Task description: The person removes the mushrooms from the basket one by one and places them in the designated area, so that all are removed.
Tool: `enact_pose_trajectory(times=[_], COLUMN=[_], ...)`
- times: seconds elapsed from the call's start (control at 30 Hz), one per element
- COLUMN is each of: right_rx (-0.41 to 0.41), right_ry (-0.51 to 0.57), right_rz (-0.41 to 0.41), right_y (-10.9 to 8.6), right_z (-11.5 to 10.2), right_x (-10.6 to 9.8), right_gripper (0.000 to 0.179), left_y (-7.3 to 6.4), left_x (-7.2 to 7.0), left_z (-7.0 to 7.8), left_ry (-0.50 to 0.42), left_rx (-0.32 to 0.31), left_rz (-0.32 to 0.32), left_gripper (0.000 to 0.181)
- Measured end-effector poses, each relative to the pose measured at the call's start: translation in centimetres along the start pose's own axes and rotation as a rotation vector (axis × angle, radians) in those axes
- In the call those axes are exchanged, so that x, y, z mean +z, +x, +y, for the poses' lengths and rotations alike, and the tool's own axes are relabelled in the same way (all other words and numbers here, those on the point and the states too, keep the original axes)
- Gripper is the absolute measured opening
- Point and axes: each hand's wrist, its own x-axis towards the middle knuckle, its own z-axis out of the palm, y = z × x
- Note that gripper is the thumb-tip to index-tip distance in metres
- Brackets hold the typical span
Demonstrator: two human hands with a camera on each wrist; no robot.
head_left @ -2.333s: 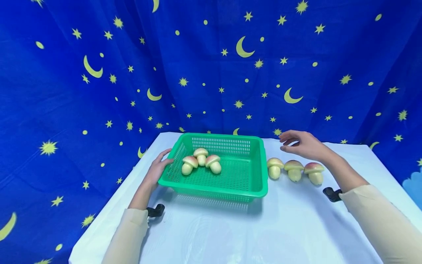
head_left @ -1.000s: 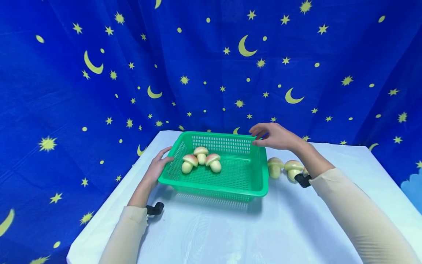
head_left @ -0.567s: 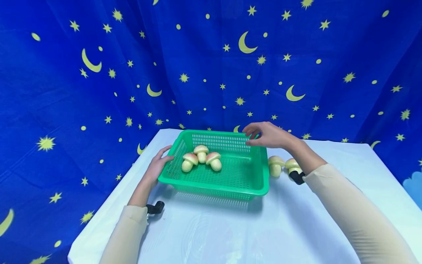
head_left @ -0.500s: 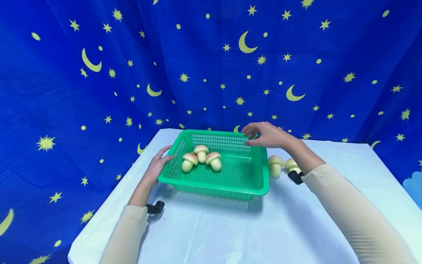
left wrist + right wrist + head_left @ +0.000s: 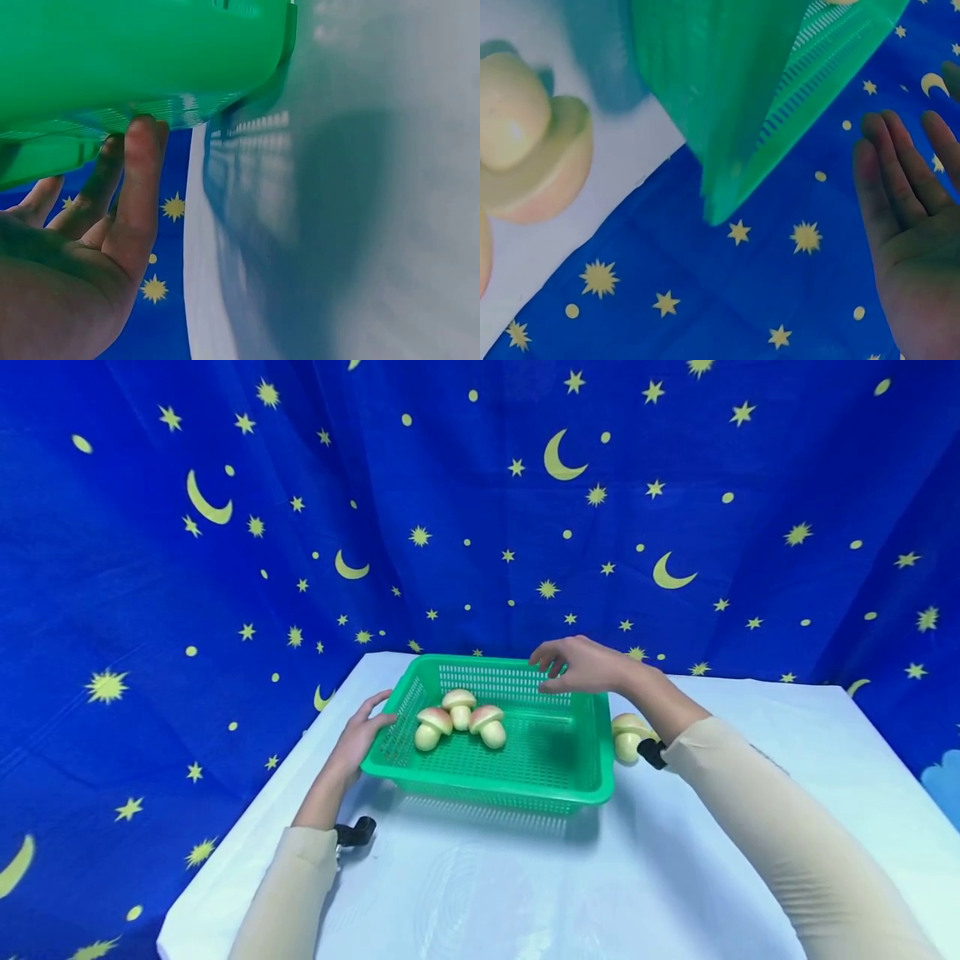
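A green plastic basket stands on the table, with three mushrooms, red-tinged caps on pale stems, grouped in its left part. At the left rim my left hand holds the basket, thumb at the rim; the left wrist view shows its fingers against the outer wall. My right hand hovers over the back right corner, fingers loosely bent and nothing in it. A mushroom lies just right of the basket. In the right wrist view part of another mushroom shows beside it; the right forearm hides others from the head view.
A white cloth covers the table. Close behind it hangs a blue curtain with yellow stars and moons. A black wrist camera mount sticks out from the left wrist, and another from the right.
My right hand has moved left from above the mushrooms to over the basket's back right corner, still empty. Its arm now covers most of the outside mushrooms. Left hand and basket stay put.
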Motion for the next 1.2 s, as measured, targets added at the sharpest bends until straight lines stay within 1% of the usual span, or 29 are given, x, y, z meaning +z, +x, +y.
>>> enact_pose_trajectory(times=[0.23,0.33,0.47,0.57,0.67,0.77,0.87,0.97,1.1,1.2], right_rx=[0.009,0.022,0.048,0.055,0.056,0.057,0.047,0.049,0.046,0.041], right_ry=[-0.024,-0.068,-0.13,-0.14,-0.157,-0.171,-0.183,-0.194,-0.198,-0.187], right_rz=[-0.062,-0.088,-0.132,-0.159,-0.176,-0.192,-0.206,-0.218,-0.23,-0.237], right_y=[1.8,2.6,3.6,4.2,4.7,5.1,5.6,6.1,6.9,7.3], right_z=[-0.8,-0.9,-1.2,-1.7,-2.2,-2.6,-2.9,-3.0,-3.0,-3.0], right_x=[1.5,2.0,2.4,2.5,2.6,2.8,3.2,3.7,4.4,4.8], right_gripper=[0.047,0.047,0.045,0.045,0.045,0.046,0.046,0.048,0.05,0.05], left_y=[-0.1,0.0,0.1,0.2,0.3,0.9,1.6,2.1,2.4,2.5], left_x=[0.2,0.2,0.2,0.1,0.1,-0.1,-0.3,-0.5,-0.5,-0.5], left_z=[-0.3,-0.1,0.0,0.0,-0.1,-0.5,-1.3,-2.0,-2.6,-2.8], left_ry=[-0.006,-0.009,-0.01,-0.015,-0.025,-0.039,-0.038,-0.021,0.001,0.009], left_rx=[-0.014,-0.003,-0.008,-0.023,-0.022,-0.018,-0.017,0.005,0.036,0.039], left_rz=[0.003,0.005,0.004,0.006,0.005,0.006,0.016,0.03,0.045,0.052], left_gripper=[0.058,0.058,0.057,0.057,0.057,0.057,0.056,0.056,0.056,0.057])
